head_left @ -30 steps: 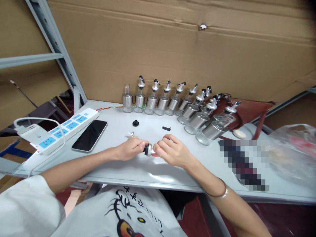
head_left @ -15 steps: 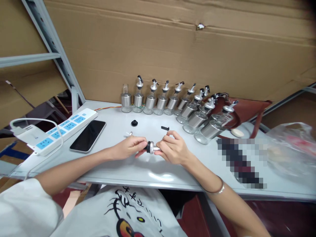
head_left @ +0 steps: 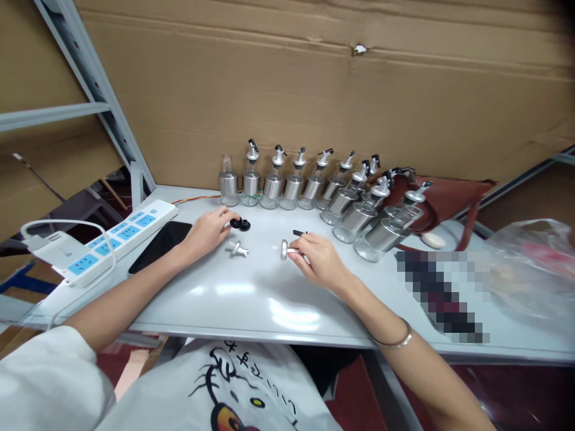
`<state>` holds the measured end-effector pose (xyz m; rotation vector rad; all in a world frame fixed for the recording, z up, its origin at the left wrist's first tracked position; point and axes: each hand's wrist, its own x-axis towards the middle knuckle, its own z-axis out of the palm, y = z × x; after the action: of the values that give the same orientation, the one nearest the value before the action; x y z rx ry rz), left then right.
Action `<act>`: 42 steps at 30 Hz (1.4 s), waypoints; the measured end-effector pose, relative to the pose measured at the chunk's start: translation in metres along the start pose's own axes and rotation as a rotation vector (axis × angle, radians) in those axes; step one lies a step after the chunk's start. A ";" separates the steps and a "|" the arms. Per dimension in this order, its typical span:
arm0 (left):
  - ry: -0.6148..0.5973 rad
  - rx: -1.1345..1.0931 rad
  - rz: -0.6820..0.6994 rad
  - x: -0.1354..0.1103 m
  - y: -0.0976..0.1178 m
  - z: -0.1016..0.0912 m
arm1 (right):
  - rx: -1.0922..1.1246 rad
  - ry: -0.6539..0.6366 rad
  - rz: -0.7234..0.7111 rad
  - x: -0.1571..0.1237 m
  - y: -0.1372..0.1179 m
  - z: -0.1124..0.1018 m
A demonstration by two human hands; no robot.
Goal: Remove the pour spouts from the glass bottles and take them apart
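Observation:
My left hand (head_left: pixel 212 232) is closed, its fingertips on a black rubber stopper (head_left: pixel 235 223). Right beside that lies a second black stopper (head_left: pixel 245 225) on the table. My right hand (head_left: pixel 320 258) grips a silver pourer spout (head_left: pixel 284 249), its round base pointing left. Another silver spout (head_left: pixel 238 249) rests on the table below my left fingertips. A small black flap piece (head_left: pixel 297 232) lies just behind my right fingers, partly hidden by them.
Several glass bottles with steel bands (head_left: pixel 294 187) curve along the back; the leftmost bottle (head_left: pixel 229 187) has no pourer. A power strip (head_left: pixel 121 239) and phone (head_left: pixel 157 248) are at left. A brown bag (head_left: pixel 462 191) and clear plastic bag (head_left: pixel 530 269) sit at right.
My hands have moved apart. The black stopper has come off the spout and gone left and back with my left hand; the spout stays in my right.

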<state>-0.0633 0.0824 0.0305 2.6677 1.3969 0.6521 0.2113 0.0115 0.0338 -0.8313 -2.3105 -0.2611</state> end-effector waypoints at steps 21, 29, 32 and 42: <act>-0.100 -0.093 -0.114 -0.001 0.005 0.005 | 0.030 -0.223 0.043 0.002 -0.001 0.001; -0.387 -0.253 0.135 -0.011 0.022 0.012 | 0.133 -0.359 0.103 -0.004 -0.002 0.011; -0.389 -0.298 0.186 -0.015 0.028 0.020 | 0.147 -0.419 0.183 -0.006 -0.002 0.013; -0.272 -0.326 0.364 -0.020 0.033 0.035 | 0.268 -0.536 0.193 0.001 -0.013 0.006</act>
<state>-0.0345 0.0518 -0.0004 2.6316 0.6800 0.4651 0.1997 0.0042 0.0305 -1.0697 -2.6401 0.3967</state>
